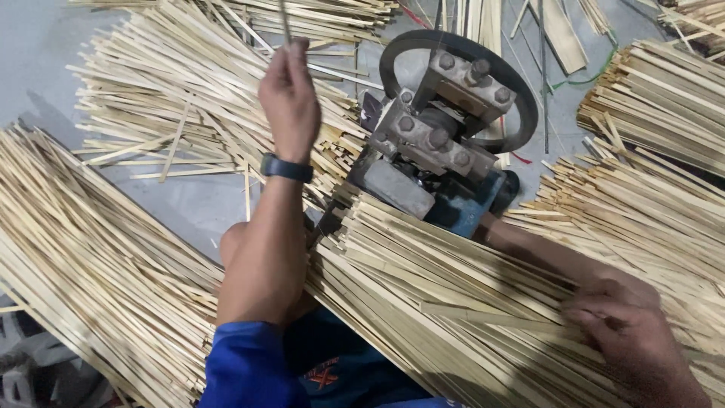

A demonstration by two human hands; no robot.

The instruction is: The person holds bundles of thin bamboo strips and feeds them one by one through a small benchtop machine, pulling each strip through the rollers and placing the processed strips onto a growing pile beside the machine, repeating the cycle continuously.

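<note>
Nearest, across the lap, a bundle of slats runs lower right to upper left; the right hand rests on it, fingers spread, seemingly picking one. Farther off, by the machine, left hand fingers pinch an upright strip, apparently just split; next needs feeding another.

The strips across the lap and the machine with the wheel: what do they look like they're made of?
Strips: pale yellow, thin, flat, fibrous-looking, probably split bamboo, unfinished. Machine: seemingly metal; grey bolted blocks, dark wheel rim, blue painted base. The right hand rests on the strips; the left hand pinches one thin strip.
</note>
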